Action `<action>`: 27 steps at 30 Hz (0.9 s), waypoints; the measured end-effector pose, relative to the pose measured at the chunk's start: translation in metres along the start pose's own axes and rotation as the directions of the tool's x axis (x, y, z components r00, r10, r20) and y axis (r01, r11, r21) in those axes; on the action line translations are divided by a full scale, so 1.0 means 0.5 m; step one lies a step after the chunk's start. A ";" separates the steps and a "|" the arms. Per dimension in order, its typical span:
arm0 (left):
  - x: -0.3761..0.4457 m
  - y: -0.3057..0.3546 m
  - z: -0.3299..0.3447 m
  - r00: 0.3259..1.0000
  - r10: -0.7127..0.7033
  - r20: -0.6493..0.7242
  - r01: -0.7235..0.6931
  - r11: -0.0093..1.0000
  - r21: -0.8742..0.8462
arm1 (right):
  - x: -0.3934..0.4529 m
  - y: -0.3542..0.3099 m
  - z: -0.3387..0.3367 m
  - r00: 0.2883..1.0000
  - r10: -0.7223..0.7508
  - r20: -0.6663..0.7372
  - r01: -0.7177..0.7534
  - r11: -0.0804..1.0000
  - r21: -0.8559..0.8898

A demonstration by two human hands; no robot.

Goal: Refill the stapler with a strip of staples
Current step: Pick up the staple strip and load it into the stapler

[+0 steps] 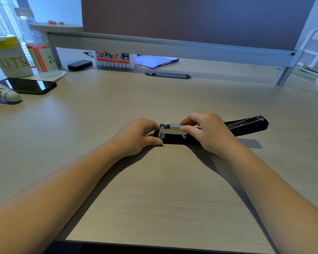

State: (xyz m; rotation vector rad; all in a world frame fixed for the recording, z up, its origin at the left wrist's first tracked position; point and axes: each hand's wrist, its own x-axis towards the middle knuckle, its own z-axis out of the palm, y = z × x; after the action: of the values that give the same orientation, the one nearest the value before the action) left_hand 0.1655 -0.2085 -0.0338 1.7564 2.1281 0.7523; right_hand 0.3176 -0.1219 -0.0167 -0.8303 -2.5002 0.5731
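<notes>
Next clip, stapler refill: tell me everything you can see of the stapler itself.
The stapler is long and black and lies flat on the pale wood-look desk, opened out: its cover, lined with shiny metal, is swung back to the right. The silvery metal magazine stands exposed at the left end. The left hand steadies that end; the right hand pinches a strip of staples on top of the magazine.

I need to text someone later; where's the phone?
The phone lies flat at the desk's far left, in front of the cup and bottle.
</notes>
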 end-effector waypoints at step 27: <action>0.010 -0.003 0.004 1.000 -0.010 -0.029 0.011 0.999 0.049 | -0.008 -0.016 -0.003 0.988 -0.085 0.129 0.098 0.991 -0.093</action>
State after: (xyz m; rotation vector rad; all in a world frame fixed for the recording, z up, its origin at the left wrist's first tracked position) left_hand 0.1641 -0.2036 -0.0357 1.7677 2.1909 0.7323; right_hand 0.3177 -0.1296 -0.0125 -0.7312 -2.6843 0.4864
